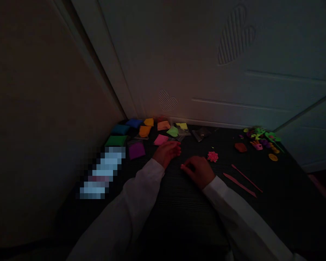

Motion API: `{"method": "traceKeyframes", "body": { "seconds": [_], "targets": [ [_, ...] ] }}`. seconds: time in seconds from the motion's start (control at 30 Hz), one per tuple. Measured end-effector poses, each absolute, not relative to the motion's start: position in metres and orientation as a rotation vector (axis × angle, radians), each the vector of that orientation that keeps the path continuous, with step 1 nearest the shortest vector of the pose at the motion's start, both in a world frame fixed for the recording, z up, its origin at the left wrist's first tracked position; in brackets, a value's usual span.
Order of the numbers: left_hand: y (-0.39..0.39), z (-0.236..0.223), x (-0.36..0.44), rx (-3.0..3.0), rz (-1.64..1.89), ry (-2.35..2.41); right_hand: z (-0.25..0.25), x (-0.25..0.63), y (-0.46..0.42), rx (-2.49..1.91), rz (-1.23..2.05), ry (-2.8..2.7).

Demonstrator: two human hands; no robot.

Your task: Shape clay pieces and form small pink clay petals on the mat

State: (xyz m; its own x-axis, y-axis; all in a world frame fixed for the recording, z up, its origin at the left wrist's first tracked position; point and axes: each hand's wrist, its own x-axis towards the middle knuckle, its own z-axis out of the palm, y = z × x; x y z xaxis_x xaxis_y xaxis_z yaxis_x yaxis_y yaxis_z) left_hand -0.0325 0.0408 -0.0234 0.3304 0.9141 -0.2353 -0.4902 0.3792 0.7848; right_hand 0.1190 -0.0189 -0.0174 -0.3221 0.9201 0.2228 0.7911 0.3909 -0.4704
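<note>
Two sleeves (pixel 143 188) (pixel 233 206), two hands (pixel 167 153) (pixel 199 171), one pink cluster (pixel 212 156).

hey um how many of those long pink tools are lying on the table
2. Both lie to the right of your right hand, side by side: the thin rod farther away, the wider flat blade nearer you. It's dark, so another could be hidden.

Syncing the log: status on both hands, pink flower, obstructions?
Left hand near pink clay, hold unclear. Right hand beside pink flower, hold unclear. Flower on table. Pink tools off to its right.
</note>
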Motion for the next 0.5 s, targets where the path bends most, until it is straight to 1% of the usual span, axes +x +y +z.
{"method": "traceKeyframes", "body": {
  "seconds": [0.13, 0.3, 0.5],
  "targets": [
    [0.043, -0.024, -0.034, 0.680, 1.015, 0.744, -0.019, 0.115, -0.034, -1.461, 0.248, -2.311],
    [0.043, -0.025, -0.033, 0.699, 0.997, 0.724, -0.021, 0.113, -0.062, -1.327, 0.074, -2.462],
    [0.044, -0.025, -0.033, 0.681, 1.000, 0.723, -0.015, 0.116, -0.078, -1.183, 0.076, -2.692]
  ]
}}
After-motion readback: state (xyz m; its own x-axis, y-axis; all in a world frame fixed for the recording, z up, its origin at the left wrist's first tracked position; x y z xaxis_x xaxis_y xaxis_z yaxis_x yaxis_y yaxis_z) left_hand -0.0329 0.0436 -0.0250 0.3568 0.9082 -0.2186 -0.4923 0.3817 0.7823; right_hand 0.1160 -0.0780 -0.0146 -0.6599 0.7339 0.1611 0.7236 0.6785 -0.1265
